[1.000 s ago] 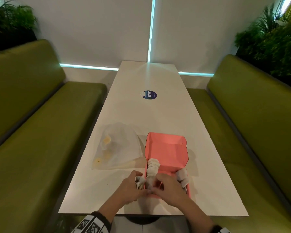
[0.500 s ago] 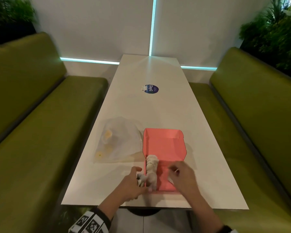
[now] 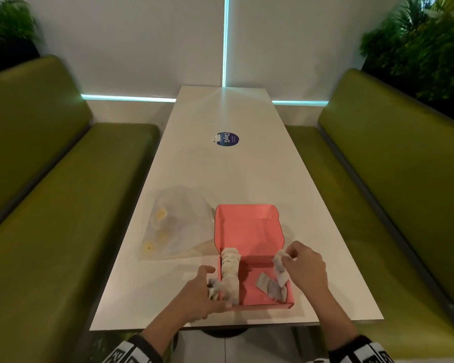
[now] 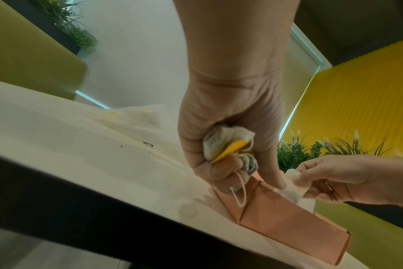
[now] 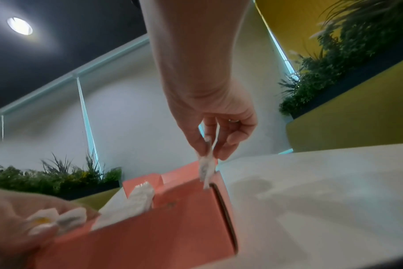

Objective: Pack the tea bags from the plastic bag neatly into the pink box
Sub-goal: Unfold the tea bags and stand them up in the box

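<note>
Far left on the bench (image 3: 247, 179): plastic bag (image 3: 176, 226) lay flat, a few yellow-tagged shapes visible through it, so more left to unpack, by the look of it. Just right of the bag, left hand (image 3: 197, 294) sat at the near left corner of the pink box (image 3: 247, 231), fingers curled tight round a bunch of tea bags (image 4: 228, 143), yellow tag and loose string poking out in the left wrist view. Inside the box, along the left wall: neat row of tea bags (image 3: 230, 268) stood on edge, packed close. Further right, on the box floor: loose tea bag (image 3: 270, 285) lay flat and askew. Far right, over the right wall: right hand (image 3: 304, 268) pinched a single tea bag (image 5: 206, 163) between thumb and fingertips, hanging half inside the rim.

Best handled, probably, thus: lowered on edge, started as a second row beside the first, flat face against a neighbour. Worth righting the askew one too. Strings and tags best tucked down, not trailing over the wall. Light pinch only; thin paper likely to crumple or tear. Left clutch best fed out one at a time.
</note>
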### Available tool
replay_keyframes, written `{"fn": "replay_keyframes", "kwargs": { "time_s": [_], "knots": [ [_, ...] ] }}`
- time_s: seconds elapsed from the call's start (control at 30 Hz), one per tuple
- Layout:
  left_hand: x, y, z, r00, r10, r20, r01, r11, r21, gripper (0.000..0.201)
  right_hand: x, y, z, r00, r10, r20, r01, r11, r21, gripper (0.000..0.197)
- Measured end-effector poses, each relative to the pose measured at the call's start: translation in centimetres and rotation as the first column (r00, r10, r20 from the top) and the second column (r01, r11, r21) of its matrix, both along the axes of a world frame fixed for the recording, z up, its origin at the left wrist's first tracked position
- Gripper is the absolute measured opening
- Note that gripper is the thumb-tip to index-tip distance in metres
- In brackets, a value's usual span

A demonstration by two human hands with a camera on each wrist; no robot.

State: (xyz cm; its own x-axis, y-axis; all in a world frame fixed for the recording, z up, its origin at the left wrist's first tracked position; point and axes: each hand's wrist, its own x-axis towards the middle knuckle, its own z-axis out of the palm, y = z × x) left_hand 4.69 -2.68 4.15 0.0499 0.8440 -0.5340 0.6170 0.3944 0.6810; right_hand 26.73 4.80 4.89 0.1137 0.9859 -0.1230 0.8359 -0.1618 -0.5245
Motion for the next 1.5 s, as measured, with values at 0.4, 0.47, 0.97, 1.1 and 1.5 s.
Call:
{"fn": "replay_keyframes", "kwargs": {
  "time_s": [0.4, 0.47, 0.97, 1.1, 1.5],
  "knots": [
    [-1.2, 1.1, 1.7, 0.959, 0.242, 0.144, -0.278, 0.892, 0.355, 0.023, 0.1, -0.3, 5.1, 0.984, 0.134, -0.117, -0.093, 0.949, 0.302, 0.020],
    [-0.5, 1.2, 2.2, 0.944, 0.211, 0.255, -0.297, 0.881, 0.370, 0.017, -0.2, -0.6, 5.3, 0.921, 0.304, -0.243, -0.274, 0.950, 0.150, 0.017],
    [2.5, 2.0, 2.7, 0.962, -0.043, 0.269, -0.089, 0.884, 0.458, 0.005, -1.5, -1.7, 7.2, 0.775, 0.435, -0.458, -0.480, 0.877, 0.020, 0.020],
    [2.5, 1.7, 2.5, 0.955, -0.048, 0.293, -0.095, 0.885, 0.455, 0.011, -1.4, -1.5, 6.7, 0.774, 0.462, -0.433, -0.517, 0.856, -0.010, 0.016],
    [-0.3, 0.8, -1.7, 0.984, 0.163, -0.073, -0.123, 0.914, 0.386, 0.012, -2.3, 0.8, 2.3, 0.886, 0.445, -0.133, -0.445, 0.895, 0.031, 0.014]
  ]
}}
